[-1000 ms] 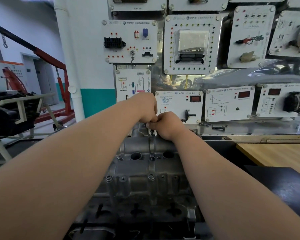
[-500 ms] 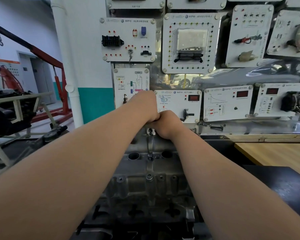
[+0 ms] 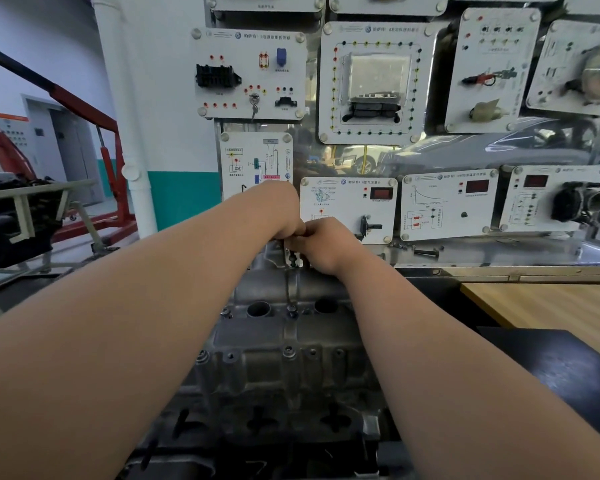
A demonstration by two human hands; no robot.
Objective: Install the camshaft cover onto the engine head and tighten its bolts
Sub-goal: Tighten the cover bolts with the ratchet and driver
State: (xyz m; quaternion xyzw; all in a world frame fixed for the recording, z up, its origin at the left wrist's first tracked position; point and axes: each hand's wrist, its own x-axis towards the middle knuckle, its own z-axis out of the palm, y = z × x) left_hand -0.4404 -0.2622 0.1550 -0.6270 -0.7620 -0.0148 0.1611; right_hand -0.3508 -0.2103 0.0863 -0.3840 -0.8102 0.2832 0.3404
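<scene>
At twelve o'clock, over the far end of the camshaft cover (image 3: 284,368): left hand (image 3: 280,214) and right hand (image 3: 323,244) bunched knuckle to knuckle, fingers curled under. Just beneath them, a glimpse of a dark bolt (image 3: 293,258). Cannot tell which hand pinches it, or whether a tool sits hidden inside either fist.

Judged well along. Already laid flat on the engine head (image 3: 257,426), running from six o'clock to twelve. Fitted down the centre rib with seated bolts (image 3: 291,310), one between two round bores (image 3: 258,308), another (image 3: 289,351) nearer six o'clock, more heads toward nine o'clock. Left to do, by the look of it: running down the far-end fastener, then probably a final tightening pass. Cannot confirm tightness on any.

Cast aluminium, dull grey, grainy, ribbed, with raised round bosses at each fastener. Darker, greasier metal toward six o'clock, cut with cross-shaped openings. Small, hard hardware, probably easy to fumble.
</scene>
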